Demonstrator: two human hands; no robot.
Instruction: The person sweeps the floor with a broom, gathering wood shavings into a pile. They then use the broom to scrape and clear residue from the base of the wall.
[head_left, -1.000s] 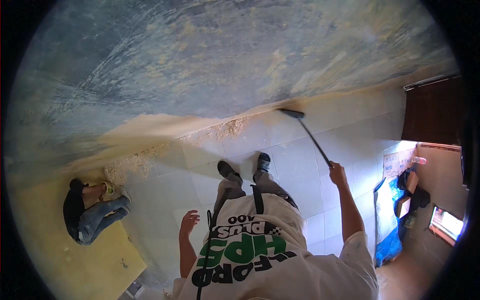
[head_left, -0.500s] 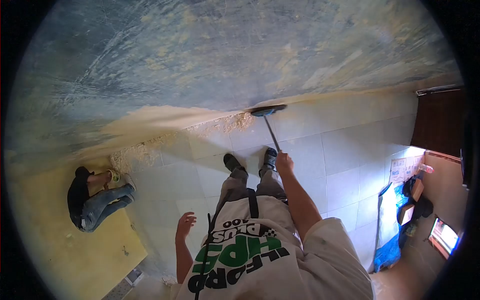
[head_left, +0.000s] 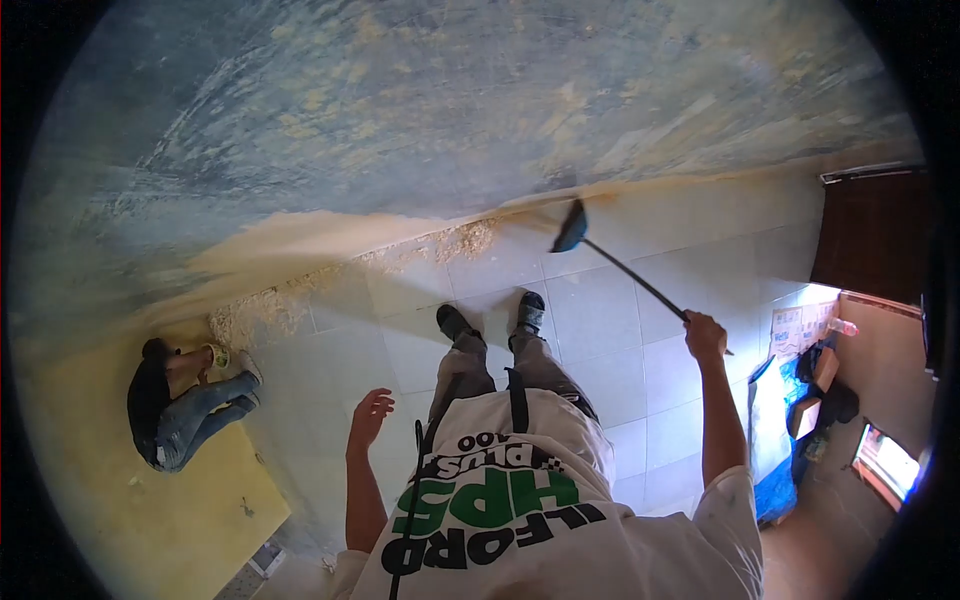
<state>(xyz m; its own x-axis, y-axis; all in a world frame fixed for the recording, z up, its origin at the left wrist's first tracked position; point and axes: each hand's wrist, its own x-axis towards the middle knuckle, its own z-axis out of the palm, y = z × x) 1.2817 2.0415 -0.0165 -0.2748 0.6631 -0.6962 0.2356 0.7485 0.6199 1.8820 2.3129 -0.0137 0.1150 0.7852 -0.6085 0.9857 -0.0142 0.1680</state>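
Observation:
My right hand is wrapped around the dark handle of a broom, out to the right of my body. The broom's blue and black head is tilted over the floor tiles, close to the foot of the wall; whether its bristles touch the floor I cannot tell. Left of the broom head, crumbly beige debris lies along the base of the wall. My left hand hangs in the air at my left side, empty, with its fingers loosely curled and apart.
A scraped grey-blue wall rises ahead of the pale tiled floor. At left, another person crouches by the wall, holding a small container. Blue sheeting and boxes stand at right, below a dark brown panel.
My right hand has swung out to the right with the broom. Its head has turned from lying along the wall to pointing across the floor. My left hand has barely moved.

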